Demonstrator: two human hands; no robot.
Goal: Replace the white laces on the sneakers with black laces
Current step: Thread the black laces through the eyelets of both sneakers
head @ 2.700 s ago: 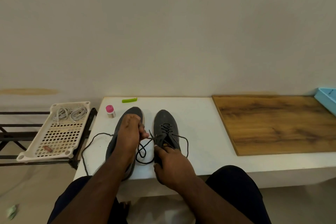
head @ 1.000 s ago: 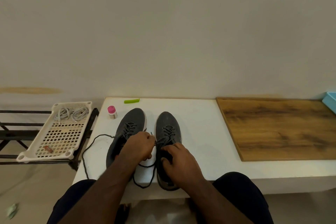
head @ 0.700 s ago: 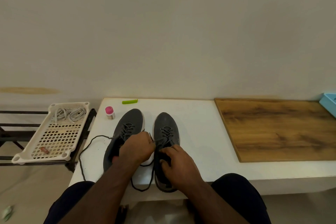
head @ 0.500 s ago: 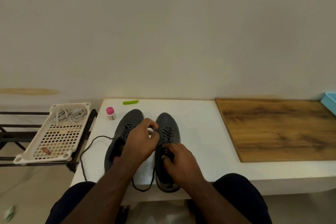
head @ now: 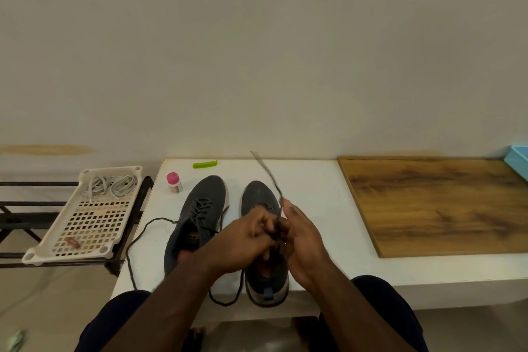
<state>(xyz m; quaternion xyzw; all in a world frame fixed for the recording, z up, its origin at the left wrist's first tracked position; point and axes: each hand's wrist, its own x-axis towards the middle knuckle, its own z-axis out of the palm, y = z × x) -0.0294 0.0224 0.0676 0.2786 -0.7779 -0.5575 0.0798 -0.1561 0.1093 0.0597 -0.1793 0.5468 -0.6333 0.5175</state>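
Two dark grey sneakers stand side by side on the white table (head: 314,208), toes toward the wall. The left sneaker (head: 200,208) carries a black lace whose loose end (head: 137,237) trails over the table's left side. My left hand (head: 243,240) and my right hand (head: 300,240) meet over the tongue of the right sneaker (head: 258,194). Both pinch its black lace; one blurred end (head: 267,173) flicks up above my right hand. The white laces (head: 110,184) lie coiled in the white basket (head: 85,226).
The perforated white basket sits on a dark rack left of the table, with a small red item inside. A pink-capped bottle (head: 174,183) and a green clip (head: 205,164) lie behind the shoes. A wooden board (head: 434,203) covers the table's right; a blue tray (head: 518,157) shows at the far right.
My left hand has moved right from the left sneaker to join my right hand over the right sneaker. A lace end now whips upward above my right hand.
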